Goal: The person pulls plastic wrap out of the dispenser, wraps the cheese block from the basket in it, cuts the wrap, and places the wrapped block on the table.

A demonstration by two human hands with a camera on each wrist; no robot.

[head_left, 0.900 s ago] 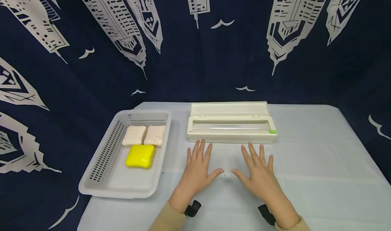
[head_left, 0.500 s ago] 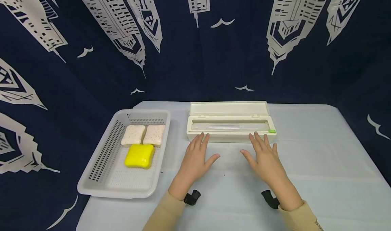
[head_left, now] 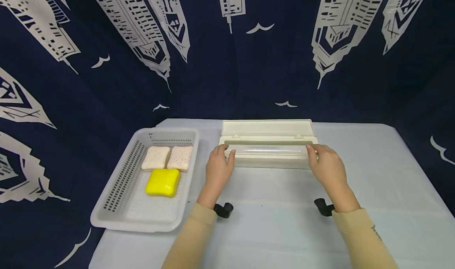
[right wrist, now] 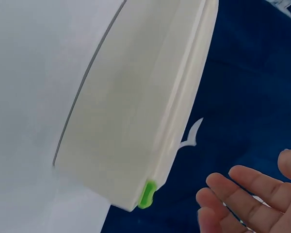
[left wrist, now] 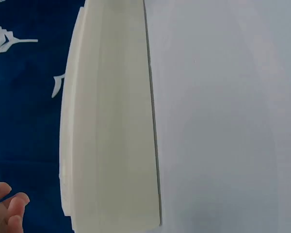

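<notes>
A cream cling film dispenser (head_left: 270, 161) lies on the table with its lid (head_left: 266, 127) raised at the back and a clear roll inside. My left hand (head_left: 217, 170) is at its left end, thumb and forefinger apart over the front edge. At the right end is my right hand (head_left: 328, 168), its thumb above the corner. In the right wrist view the fingers (right wrist: 247, 194) are loosely bent with no object between them, beside the dispenser's green slider (right wrist: 147, 194). Only the fingertips (left wrist: 17, 206) of the left hand show in the left wrist view, apart from the dispenser.
A white perforated basket (head_left: 117, 217) stands at the left of the table (head_left: 277, 229). In it are a yellow soap-like block (head_left: 162, 182) and two pale speckled blocks, one cream (head_left: 155, 157), one pinkish (head_left: 180, 157). A navy patterned cloth (head_left: 227, 79) hangs behind.
Both hands have moved forward and outward, from in front of the dispenser to its two ends. Their fingers went from spread to more bent. The dispenser and basket stay in place.
</notes>
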